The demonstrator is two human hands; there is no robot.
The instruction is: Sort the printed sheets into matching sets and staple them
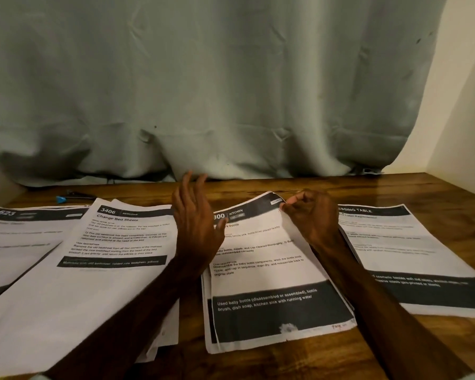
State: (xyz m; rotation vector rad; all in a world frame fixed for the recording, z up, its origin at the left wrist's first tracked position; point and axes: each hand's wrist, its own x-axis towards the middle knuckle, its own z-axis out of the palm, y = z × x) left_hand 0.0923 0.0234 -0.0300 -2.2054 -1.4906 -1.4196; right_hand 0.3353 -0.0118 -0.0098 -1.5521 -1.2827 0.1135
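Wood, dark and glossy, makes the table (395, 193), and nearest on it lies the ragged lower edge of the kitchen stack (272, 283), several sheets fanned slightly out of line; this is the set in hand, at the middle of the table; to its left, close by, lies the bed-sheet stack (93, 270), its sheets also slipped apart, and to its right, under the right forearm, the dressing-table stack (412, 256); further left the 1623 stack (17, 234) runs out of view. Further back, the right hand (313, 218) pinches the far right corner of the top sheet (269, 204) between thumb and fingertips, curling it up off the pile; the left hand (195, 218) hovers at the stack's far left edge, fingers straight and spread, holding nothing; whether its heel touches the paper I cannot tell. To do this well, I judge, the left palm should press the pile flat while the right lifts one sheet only; check the header number against the sheets below, then square all edges before stapling. Far left, near the grey-green curtain (231, 91), lies a small blue-tipped tool (62, 199), perhaps the stapler, too small to tell, well apart from both hands.
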